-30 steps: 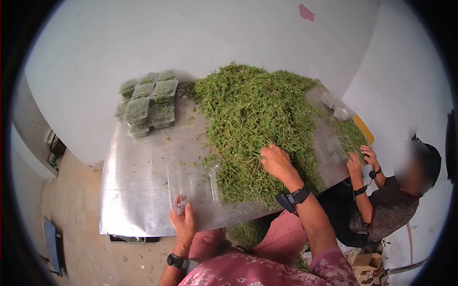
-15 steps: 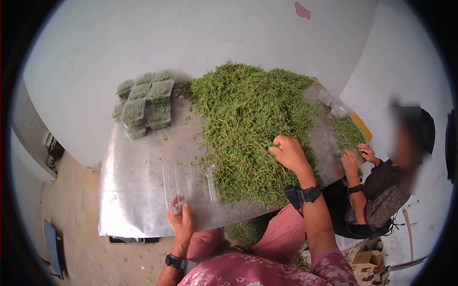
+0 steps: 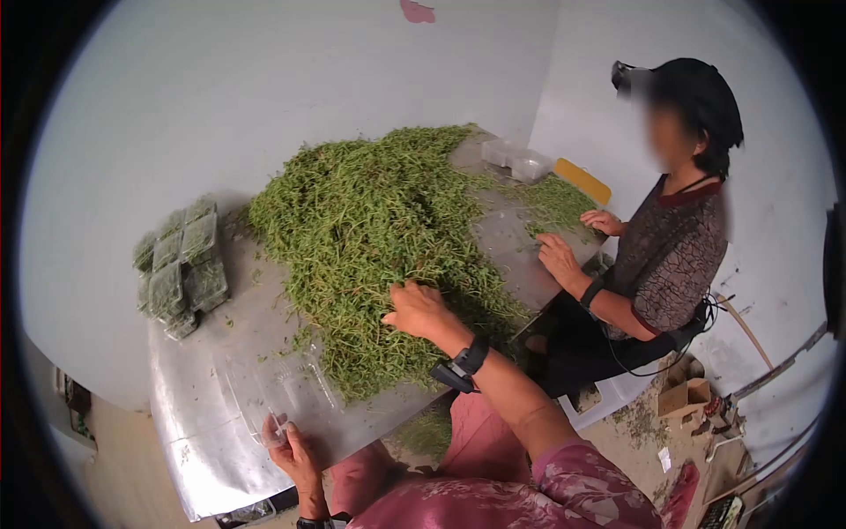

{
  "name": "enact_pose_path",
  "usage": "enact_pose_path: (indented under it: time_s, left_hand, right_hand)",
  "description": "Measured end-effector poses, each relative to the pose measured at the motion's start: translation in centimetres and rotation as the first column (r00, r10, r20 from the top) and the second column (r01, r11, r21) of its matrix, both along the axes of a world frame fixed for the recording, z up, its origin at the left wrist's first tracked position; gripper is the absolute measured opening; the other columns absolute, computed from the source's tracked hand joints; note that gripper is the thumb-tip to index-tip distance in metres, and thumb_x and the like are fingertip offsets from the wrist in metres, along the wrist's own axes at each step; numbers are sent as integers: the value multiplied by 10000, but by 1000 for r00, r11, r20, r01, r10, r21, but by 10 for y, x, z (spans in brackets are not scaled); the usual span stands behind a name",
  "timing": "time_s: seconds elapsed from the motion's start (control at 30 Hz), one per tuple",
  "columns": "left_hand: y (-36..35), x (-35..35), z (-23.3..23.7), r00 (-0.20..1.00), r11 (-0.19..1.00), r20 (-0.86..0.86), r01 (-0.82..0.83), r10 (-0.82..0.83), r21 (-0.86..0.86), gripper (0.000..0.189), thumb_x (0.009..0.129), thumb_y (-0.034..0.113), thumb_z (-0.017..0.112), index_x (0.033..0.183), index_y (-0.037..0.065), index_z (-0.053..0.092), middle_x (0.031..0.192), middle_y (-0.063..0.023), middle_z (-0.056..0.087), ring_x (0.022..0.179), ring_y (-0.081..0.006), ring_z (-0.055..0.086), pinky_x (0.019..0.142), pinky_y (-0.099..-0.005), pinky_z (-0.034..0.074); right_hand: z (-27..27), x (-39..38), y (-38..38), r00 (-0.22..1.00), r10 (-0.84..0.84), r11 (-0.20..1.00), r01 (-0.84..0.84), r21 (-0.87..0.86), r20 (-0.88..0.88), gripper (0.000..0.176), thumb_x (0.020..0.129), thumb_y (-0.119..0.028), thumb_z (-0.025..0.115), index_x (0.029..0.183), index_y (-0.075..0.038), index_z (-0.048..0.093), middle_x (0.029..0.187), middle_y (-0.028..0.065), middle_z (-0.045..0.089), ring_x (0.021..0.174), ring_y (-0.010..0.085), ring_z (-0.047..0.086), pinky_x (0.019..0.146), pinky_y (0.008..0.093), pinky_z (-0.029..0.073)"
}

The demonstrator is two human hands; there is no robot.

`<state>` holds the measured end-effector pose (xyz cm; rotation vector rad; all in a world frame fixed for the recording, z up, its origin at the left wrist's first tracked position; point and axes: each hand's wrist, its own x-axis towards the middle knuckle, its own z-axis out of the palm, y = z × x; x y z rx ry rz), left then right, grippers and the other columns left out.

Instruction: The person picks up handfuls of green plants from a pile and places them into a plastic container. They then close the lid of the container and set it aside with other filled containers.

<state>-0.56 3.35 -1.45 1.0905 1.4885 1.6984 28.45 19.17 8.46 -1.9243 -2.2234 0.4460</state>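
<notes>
My left hand pinches the near edge of an open clear plastic clamshell box that lies on the metal table. My right hand rests in the big heap of green herb sprigs, with fingers curled into the sprigs at the heap's near side. A black band sits on my right wrist. The clamshell box looks empty.
Several filled clear boxes of greens are stacked at the table's far left. Another person sits at the right end with both hands on the table by a smaller patch of greens. Empty clear boxes stand near the far corner.
The view has swung right and tilted, bringing the seated person fully into sight. My right hand stays in the heap, and my left hand still holds the clamshell box.
</notes>
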Motion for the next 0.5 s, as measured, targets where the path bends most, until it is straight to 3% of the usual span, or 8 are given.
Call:
enact_pose_path:
  time_s: [0.03, 0.17, 0.27, 0.5]
  left_hand:
    - [2, 1, -4, 1000, 999, 6, -22, 22, 24, 408, 954, 153, 563, 1310, 2, 435, 1087, -81, 573, 594, -54, 465, 484, -206, 367]
    - [5, -8, -21, 998, 1000, 56, 15, -16, 18, 428, 966, 150, 538, 1352, 38, 391, 1205, -95, 550, 589, -67, 486, 455, -204, 387]
    - [3, -4, -15, 997, 1000, 76, -7, 8, -14, 430, 968, 151, 533, 1355, 40, 384, 1216, -90, 550, 585, -68, 489, 451, -201, 386]
    - [2, -2, -11, 1000, 999, 15, -22, 23, -30, 430, 970, 151, 526, 1356, 33, 379, 1203, -90, 573, 582, -67, 493, 458, -199, 395]
  right_hand:
    - [-9, -2, -1, 999, -22, 998, 25, 62, -40, 532, 852, -300, 685, 1203, 53, 498, 1153, 290, 535, 1035, 440, 574, 862, 510, 473]
    - [-23, 0, 2, 987, -59, 989, 78, 122, -149, 456, 867, -268, 659, 1159, 46, 504, 1114, 268, 546, 1007, 443, 576, 849, 523, 468]
    - [-34, 7, 1, 978, -49, 968, 96, 234, -201, 400, 845, -250, 672, 1095, 29, 532, 1053, 253, 568, 928, 420, 613, 759, 492, 511]
    - [-41, 8, 0, 972, -38, 948, 109, 300, -234, 396, 842, -253, 670, 1091, 21, 533, 1019, 244, 568, 899, 420, 610, 748, 498, 502]
